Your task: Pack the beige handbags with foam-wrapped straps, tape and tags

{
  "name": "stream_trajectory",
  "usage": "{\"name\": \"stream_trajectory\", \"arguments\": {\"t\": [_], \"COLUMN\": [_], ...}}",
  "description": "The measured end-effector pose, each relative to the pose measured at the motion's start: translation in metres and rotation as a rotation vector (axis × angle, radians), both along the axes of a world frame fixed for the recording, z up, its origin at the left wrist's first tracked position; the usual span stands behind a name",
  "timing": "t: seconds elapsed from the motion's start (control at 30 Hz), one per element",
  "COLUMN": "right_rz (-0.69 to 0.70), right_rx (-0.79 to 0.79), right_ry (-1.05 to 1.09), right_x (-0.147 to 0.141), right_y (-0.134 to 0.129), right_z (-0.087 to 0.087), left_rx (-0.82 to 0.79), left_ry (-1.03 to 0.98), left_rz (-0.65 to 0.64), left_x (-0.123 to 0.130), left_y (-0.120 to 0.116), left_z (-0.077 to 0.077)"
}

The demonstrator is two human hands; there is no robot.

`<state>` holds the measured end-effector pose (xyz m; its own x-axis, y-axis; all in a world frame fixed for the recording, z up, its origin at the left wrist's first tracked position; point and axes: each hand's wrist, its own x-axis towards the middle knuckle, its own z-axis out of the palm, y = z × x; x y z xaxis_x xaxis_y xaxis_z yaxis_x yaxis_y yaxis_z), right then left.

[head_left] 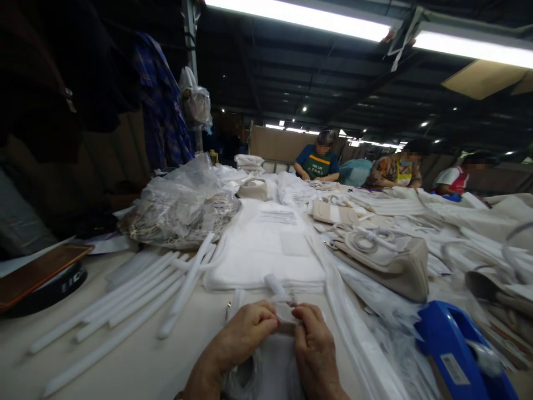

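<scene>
At the near edge of the table, my left hand and my right hand face each other with their fingers pinched. Between them they hold a small pale piece wrapped in white packing material; its exact kind is unclear. A white wrapped end sticks up beyond the fingertips. Below and between the wrists lies more white and clear wrapping, partly hidden by my hands. Just past my fingers rests a flat stack of white packing sheets.
White foam tubes lie left, near an orange phone. Behind them is a heap of clear plastic bags. To the right are a beige handbag and a blue tape dispenser. Several co-workers are across the table.
</scene>
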<state>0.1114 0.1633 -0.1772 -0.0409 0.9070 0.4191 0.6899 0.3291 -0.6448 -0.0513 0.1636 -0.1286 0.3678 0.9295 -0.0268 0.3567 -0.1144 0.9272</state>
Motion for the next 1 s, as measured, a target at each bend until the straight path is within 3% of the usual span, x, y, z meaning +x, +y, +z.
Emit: {"name": "stream_trajectory", "arguments": {"t": [0.17,0.23,0.3,0.43,0.57,0.7,0.83,1.0], "right_rz": [-0.064,-0.058,-0.016,0.080,0.068,0.050,0.057,0.150], "right_rx": [-0.193,-0.256,-0.297,-0.283,-0.288,-0.271,-0.229,-0.203], "right_ry": [-0.244,-0.230,-0.092,0.388,0.716,0.792,0.765,0.720], "right_x": [-0.008,-0.008,-0.006,-0.004,-0.009,-0.012,-0.013,-0.020], "right_y": [-0.003,-0.003,-0.002,0.004,0.008,0.005,0.005,0.023], "right_z": [0.008,0.009,0.008,0.006,0.009,0.015,0.019,0.033], "left_rx": [-0.044,-0.047,-0.045,-0.017,0.053,0.099,0.207,0.262], "left_ry": [-0.037,-0.036,-0.031,-0.007,0.110,0.344,0.610,0.669], "left_rz": [0.000,0.006,0.014,0.046,0.044,0.005,0.037,0.031], "left_x": [-0.004,-0.003,-0.003,-0.005,-0.004,0.014,0.036,0.038], "left_y": [0.002,0.001,0.001,0.003,0.004,-0.012,-0.033,-0.040], "left_z": [0.000,0.000,0.000,-0.002,-0.001,-0.001,-0.015,-0.021]}}
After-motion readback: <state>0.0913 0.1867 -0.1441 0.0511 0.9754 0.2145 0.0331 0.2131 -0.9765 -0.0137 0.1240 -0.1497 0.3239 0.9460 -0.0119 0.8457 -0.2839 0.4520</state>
